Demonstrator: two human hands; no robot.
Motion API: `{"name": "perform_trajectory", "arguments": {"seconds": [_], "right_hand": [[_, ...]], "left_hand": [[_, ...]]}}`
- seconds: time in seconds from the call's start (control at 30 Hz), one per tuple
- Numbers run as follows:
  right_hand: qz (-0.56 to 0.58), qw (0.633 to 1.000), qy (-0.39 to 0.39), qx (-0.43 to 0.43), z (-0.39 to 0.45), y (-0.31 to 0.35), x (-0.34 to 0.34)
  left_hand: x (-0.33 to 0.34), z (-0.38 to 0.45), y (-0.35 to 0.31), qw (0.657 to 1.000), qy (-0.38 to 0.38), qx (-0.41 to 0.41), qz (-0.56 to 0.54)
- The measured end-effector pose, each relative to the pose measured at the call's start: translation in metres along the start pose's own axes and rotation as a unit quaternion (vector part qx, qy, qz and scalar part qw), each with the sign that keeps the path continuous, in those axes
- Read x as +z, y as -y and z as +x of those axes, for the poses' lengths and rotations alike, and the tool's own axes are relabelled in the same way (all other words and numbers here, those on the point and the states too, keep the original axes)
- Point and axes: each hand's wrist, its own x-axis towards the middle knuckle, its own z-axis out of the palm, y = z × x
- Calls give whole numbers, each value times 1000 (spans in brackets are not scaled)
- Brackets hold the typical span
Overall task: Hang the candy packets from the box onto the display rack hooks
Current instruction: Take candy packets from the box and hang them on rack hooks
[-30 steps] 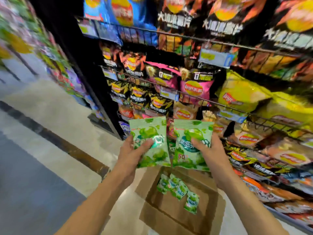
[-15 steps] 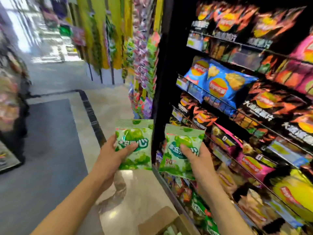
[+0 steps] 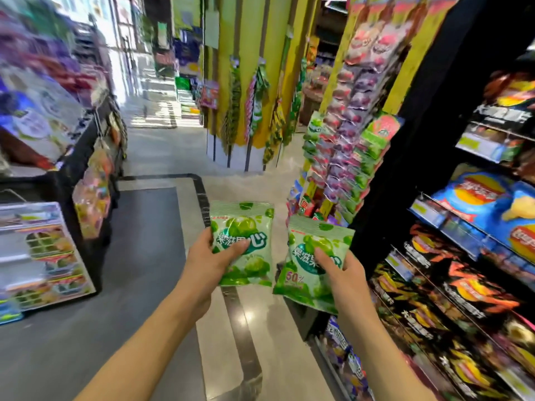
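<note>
A person's left hand [image 3: 212, 257] grips one green candy packet [image 3: 242, 243] and the right hand [image 3: 344, 272] pinches a second green candy packet [image 3: 314, 261], thumbs across the fronts, both held upright, side by side but apart, above the polished floor [image 3: 246, 322]. The box is out of view. The step in hand appears to be carrying the packets to the display rack [image 3: 344, 157] of hanging sweets just ahead on the right; next, each packet's top edge must be lined up with a hook, too blurred here to pick out. Crisp shelves [image 3: 463, 273] flank the right, a grey mat [image 3: 121, 270] lies left, and a yellow pillar [image 3: 246, 82] stands down the aisle.
</note>
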Motion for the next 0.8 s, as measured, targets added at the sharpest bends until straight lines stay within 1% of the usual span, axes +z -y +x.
{"name": "perform_trajectory", "arguments": {"seconds": [0.17,0.37,0.6,0.8], "right_hand": [[6,1000,15,-1,57,1,61],[18,999,36,-3,141,-9,118],[10,999,49,-19,281,-22,179],[27,998,56,-27,410,-13,215]], "left_hand": [[-38,59,-18,1000,-11,-2,2],[-74,146,-20,999,-26,-8,21],[-87,288,-28,998,-23,-16,50],[-77,417,-47,998,-11,-13,61]]}}
